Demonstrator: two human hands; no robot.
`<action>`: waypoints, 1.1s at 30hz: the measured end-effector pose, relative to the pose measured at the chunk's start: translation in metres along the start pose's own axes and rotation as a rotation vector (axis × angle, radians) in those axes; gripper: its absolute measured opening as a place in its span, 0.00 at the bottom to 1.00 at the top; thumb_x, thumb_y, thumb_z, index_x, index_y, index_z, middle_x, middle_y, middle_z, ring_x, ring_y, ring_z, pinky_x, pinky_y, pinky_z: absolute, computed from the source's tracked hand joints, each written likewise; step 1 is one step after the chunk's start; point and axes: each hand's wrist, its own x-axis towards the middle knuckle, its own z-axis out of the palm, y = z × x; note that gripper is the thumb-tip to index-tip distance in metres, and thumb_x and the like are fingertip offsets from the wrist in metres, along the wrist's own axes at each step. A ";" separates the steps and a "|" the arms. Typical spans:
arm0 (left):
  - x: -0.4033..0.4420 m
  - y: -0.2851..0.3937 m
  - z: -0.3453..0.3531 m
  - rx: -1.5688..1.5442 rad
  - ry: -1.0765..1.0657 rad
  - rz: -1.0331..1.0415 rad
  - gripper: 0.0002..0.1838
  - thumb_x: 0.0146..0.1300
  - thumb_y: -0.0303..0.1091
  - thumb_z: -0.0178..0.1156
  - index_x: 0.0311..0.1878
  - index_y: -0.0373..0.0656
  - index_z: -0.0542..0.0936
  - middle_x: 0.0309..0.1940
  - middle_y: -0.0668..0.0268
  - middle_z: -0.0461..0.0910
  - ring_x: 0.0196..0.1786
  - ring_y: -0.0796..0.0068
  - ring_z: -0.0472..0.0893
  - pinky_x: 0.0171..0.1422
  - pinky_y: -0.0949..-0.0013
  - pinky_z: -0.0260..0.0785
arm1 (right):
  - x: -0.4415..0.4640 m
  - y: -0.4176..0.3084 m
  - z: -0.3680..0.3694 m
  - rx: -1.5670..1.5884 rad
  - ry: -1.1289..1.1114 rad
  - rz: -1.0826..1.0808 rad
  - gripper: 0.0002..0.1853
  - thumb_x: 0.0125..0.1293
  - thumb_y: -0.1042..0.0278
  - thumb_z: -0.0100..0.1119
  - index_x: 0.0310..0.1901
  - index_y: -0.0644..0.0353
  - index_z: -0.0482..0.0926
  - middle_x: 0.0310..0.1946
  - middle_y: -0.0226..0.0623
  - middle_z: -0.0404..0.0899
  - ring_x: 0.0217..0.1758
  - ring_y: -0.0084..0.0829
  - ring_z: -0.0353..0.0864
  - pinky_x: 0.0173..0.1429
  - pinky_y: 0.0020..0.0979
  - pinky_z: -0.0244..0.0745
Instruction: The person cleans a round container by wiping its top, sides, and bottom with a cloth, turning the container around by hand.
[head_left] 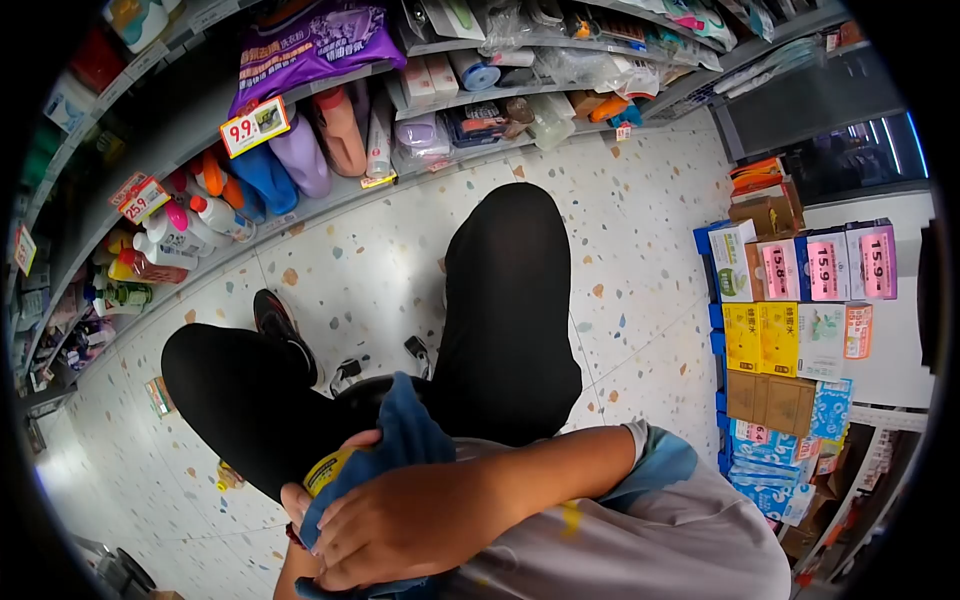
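My right hand is closed on a blue cloth and presses it against a yellow-labelled container near my lap. My left hand is wrapped round this container from the other side, with a fingertip showing past its far end. Most of the container lies hidden under the cloth and my fingers, so its exact kind does not show. Folds of the cloth stick up beyond my hands and hang down below them.
Shelves with detergent bottles and a purple laundry powder bag curve along the front and left. On the right stand stacked price-tagged boxes. A small yellow-capped bottle lies on the speckled floor beside my leg.
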 end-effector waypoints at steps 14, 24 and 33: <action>-0.078 0.046 -0.040 0.589 0.288 -0.336 0.54 0.58 0.53 0.76 0.79 0.38 0.58 0.73 0.55 0.69 0.74 0.61 0.71 0.77 0.57 0.65 | -0.081 0.022 -0.007 -0.030 0.566 0.412 0.17 0.66 0.80 0.64 0.57 0.68 0.81 0.57 0.49 0.84 0.59 0.43 0.85 0.63 0.37 0.77; -0.056 0.089 -0.031 0.723 0.311 -0.513 0.30 0.77 0.54 0.55 0.63 0.32 0.76 0.48 0.67 0.84 0.48 0.81 0.80 0.57 0.74 0.73 | -0.051 0.017 0.008 -0.099 0.447 0.168 0.14 0.67 0.80 0.61 0.53 0.73 0.79 0.53 0.57 0.82 0.64 0.59 0.81 0.68 0.57 0.75; -0.044 0.075 0.004 1.539 0.427 -0.198 0.16 0.82 0.40 0.47 0.53 0.37 0.76 0.39 0.66 0.76 0.44 0.81 0.74 0.50 0.73 0.68 | -0.058 0.020 0.008 -0.078 0.444 0.342 0.19 0.63 0.84 0.65 0.57 0.67 0.80 0.60 0.50 0.81 0.69 0.47 0.78 0.71 0.42 0.74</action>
